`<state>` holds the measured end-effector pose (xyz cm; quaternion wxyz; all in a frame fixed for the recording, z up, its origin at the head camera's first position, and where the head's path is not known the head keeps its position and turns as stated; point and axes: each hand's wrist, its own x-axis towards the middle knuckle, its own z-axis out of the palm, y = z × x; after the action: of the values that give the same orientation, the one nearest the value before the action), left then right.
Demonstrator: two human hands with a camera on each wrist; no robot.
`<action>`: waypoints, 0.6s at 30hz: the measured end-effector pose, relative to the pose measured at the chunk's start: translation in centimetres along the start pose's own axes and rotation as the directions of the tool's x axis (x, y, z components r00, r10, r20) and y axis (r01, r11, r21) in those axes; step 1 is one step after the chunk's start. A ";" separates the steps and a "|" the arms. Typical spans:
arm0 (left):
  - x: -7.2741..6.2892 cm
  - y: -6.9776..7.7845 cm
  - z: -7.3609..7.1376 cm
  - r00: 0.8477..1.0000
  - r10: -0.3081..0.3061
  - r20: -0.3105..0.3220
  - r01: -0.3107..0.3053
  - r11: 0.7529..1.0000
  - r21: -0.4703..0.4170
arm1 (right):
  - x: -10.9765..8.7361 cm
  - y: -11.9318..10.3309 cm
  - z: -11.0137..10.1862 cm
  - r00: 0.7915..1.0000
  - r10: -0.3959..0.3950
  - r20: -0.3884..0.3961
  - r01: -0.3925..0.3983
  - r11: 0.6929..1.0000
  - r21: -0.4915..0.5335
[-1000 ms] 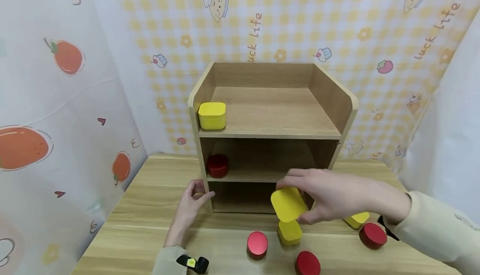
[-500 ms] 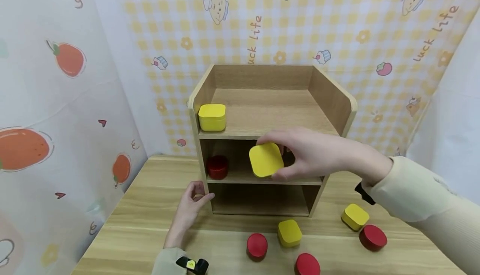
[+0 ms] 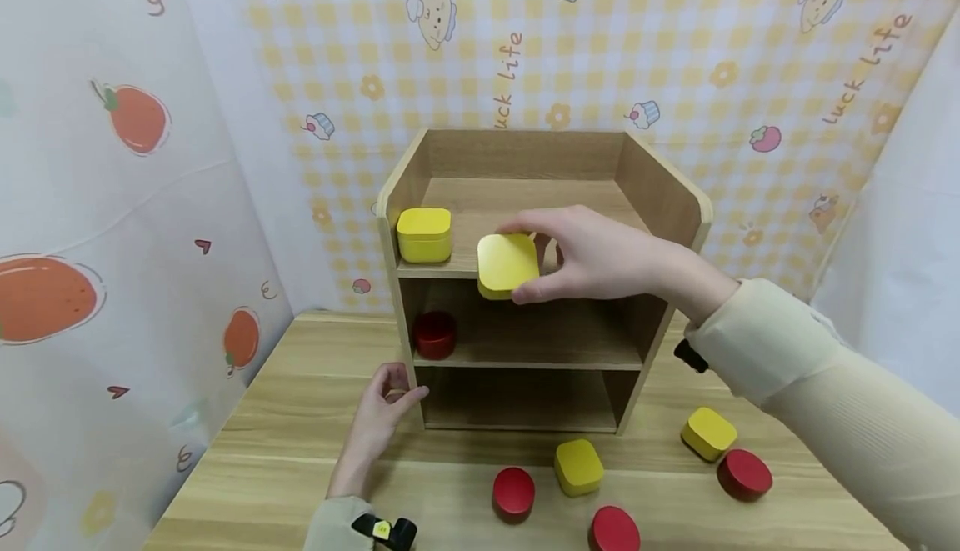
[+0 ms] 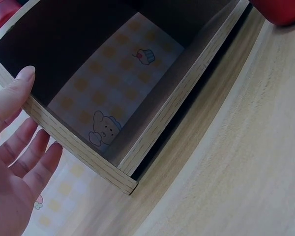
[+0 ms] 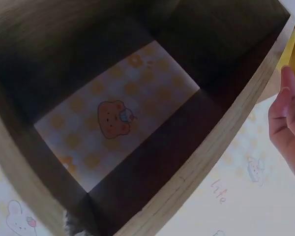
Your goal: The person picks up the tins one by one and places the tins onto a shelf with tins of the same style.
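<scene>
My right hand [image 3: 592,255] grips a yellow rounded-square box [image 3: 508,263] by its edge, in front of the top board's front edge in the head view. The right wrist view shows only part of that hand [image 5: 287,115] and a strip of yellow at the right border. My left hand [image 3: 377,409] holds the left side panel of the wooden shelf [image 3: 517,273] low down, thumb on the inner side and fingers outside in the left wrist view. Another yellow box [image 3: 425,236] stands at the top board's left end. Below it, a round red box [image 3: 435,335] sits on the middle level.
On the table [image 3: 285,443] before the shelf are a yellow box [image 3: 579,468], a red round box [image 3: 513,493] and another red round box [image 3: 616,529]. Farther right, a yellow box [image 3: 708,433] and a red one [image 3: 745,474] lie side by side. Patterned cloth [image 3: 300,201] hangs behind.
My right hand has lifted the yellow box from low over the table, up and leftward to the height of the top board. The left hand has stayed on the side panel.
</scene>
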<state>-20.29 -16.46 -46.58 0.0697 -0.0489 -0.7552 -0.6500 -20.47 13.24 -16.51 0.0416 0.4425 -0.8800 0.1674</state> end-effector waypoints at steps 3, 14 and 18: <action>-0.2 0.1 0.0 1.000 -0.002 -0.001 0.002 1.000 0.002 | 0.6 0.3 -0.1 1.000 0.026 -0.012 -0.025 0.999 0.030; -0.2 0.1 0.0 1.000 0.004 -0.003 -0.004 1.000 -0.001 | 2.0 1.7 0.3 0.987 0.148 -0.064 -0.140 0.983 0.117; -0.2 0.2 0.0 1.000 0.010 -0.003 -0.010 1.000 -0.004 | 2.5 2.2 0.4 0.985 0.156 -0.071 -0.147 0.982 0.116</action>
<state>-20.06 -16.40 -46.43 0.0739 -0.0519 -0.7536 -0.6510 -23.69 12.40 -16.85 0.0394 0.3688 -0.8982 0.2361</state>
